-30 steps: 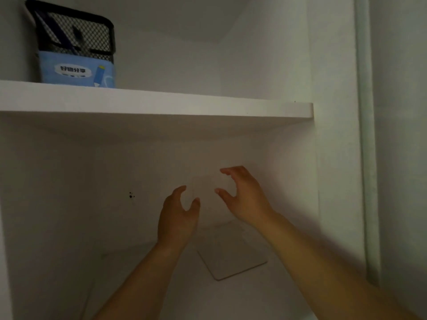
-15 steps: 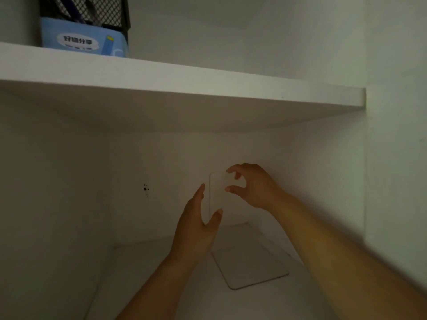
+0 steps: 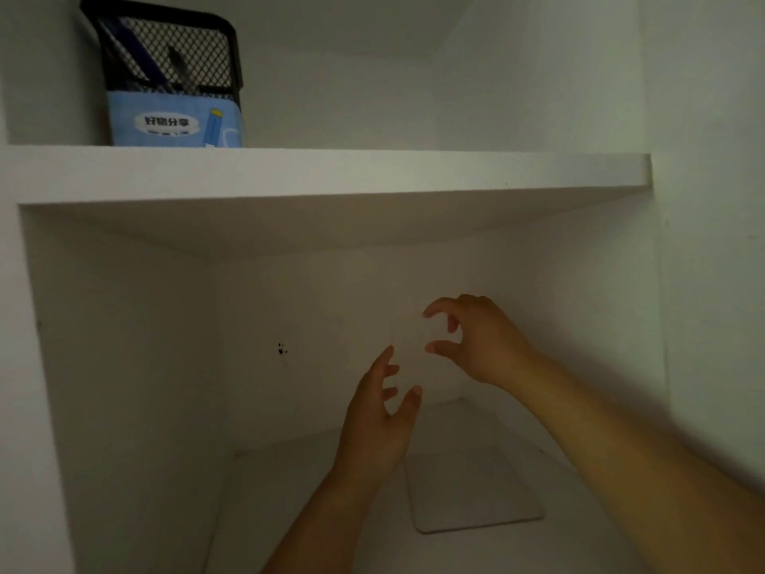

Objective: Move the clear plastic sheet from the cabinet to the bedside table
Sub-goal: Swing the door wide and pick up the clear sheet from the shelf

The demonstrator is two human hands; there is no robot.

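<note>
Head view, frame centre: right hand (image 3: pixel 480 341) pinches the small clear rectangular plastic sheet (image 3: pixel 410 350) at its right edge; left hand (image 3: pixel 381 424) is spread loose beneath it. Judged light, thin, slippery; best held by opposite edges.

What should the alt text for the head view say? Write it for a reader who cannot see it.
Inside a dim white cabinet, a right hand pinches a small clear plastic sheet while the left hand reaches up beneath it. A flat pale sheet lies on the cabinet floor; a black mesh pen holder sits on the shelf above.
</note>
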